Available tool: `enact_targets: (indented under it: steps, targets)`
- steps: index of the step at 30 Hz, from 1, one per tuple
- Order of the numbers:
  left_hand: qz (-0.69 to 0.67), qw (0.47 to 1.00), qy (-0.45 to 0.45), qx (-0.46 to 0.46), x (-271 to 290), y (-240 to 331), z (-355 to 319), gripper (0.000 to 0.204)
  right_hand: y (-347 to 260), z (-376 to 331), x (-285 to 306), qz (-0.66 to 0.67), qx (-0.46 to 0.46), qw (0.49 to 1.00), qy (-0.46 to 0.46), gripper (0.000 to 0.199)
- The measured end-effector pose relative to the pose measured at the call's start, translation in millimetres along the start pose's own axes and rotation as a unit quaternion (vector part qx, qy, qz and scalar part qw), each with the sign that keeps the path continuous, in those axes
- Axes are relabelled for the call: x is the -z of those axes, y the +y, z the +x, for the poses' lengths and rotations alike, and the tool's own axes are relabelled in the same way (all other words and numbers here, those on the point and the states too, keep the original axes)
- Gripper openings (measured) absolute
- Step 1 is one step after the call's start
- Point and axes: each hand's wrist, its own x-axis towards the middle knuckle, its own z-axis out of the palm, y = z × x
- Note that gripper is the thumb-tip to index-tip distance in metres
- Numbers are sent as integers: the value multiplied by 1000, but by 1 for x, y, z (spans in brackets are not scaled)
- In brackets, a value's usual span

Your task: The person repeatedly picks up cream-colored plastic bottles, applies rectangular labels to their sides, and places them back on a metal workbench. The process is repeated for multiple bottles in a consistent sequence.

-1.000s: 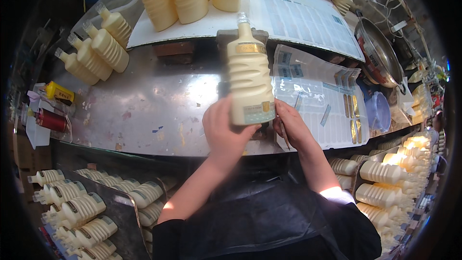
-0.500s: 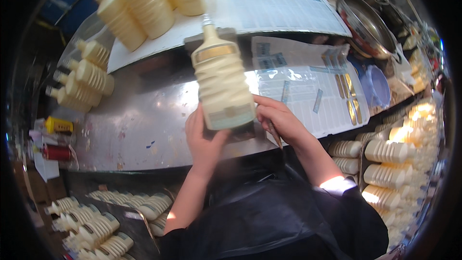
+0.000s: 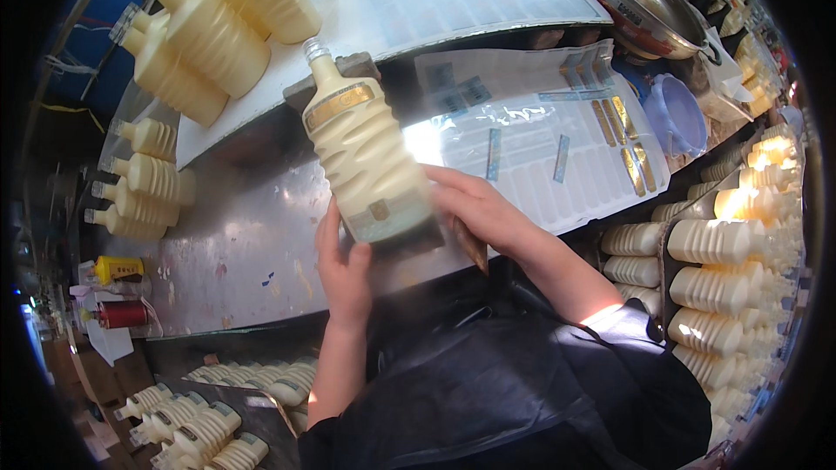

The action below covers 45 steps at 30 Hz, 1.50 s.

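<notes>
A cream-coloured bottle [image 3: 361, 148] with wavy ribs, a gold label near the shoulder and a pale blue-green band near the base is tilted, its clear threaded neck toward the far left. My left hand [image 3: 342, 265] grips its lower left side, thumb by the base. Against the lower right side rest the fingers of my right hand [image 3: 475, 204]. A brown pointed stick-like tool [image 3: 471, 248] sticks out below that hand, its upper part hidden. Behind the bottle's neck is a dark block [image 3: 355, 65]; part of the bottle's lower end is blurred.
Label sheets with gold and blue strips [image 3: 566, 157] lie right of the bottle on the metal table [image 3: 235, 244]. Large cream bottles [image 3: 213, 39] stand on a white raised board [image 3: 335, 22]. A lilac basin [image 3: 675, 113] and a wide pan [image 3: 644, 4] are at right; racked bottles [image 3: 710, 283] line both sides.
The whole view has shifted. The bottle now leans further left, with its neck toward the far left, and both hands have stayed on it. The tool under my right hand shows more plainly.
</notes>
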Motion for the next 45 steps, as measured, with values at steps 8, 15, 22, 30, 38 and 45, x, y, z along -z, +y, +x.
enact_targets:
  steps: [8,15,22,30,38,45]
  targets:
    - [-152,984,59,66,-16,4,4,45,27,12,-2,-97,38,994,25,52]
    - [-153,983,71,78,-17,3,6,38,20,10,-4,-144,2,989,43,53]
    - [-163,980,80,83,-19,2,6,40,12,8,-6,-156,-12,987,45,54]
    - [-218,968,77,95,-18,3,4,41,24,13,-4,-104,69,991,45,53]
    - [-172,977,74,104,-19,5,5,48,11,6,-7,-171,3,984,48,55]
    - [-179,976,68,108,-19,4,5,49,14,6,-6,-165,1,985,48,55]
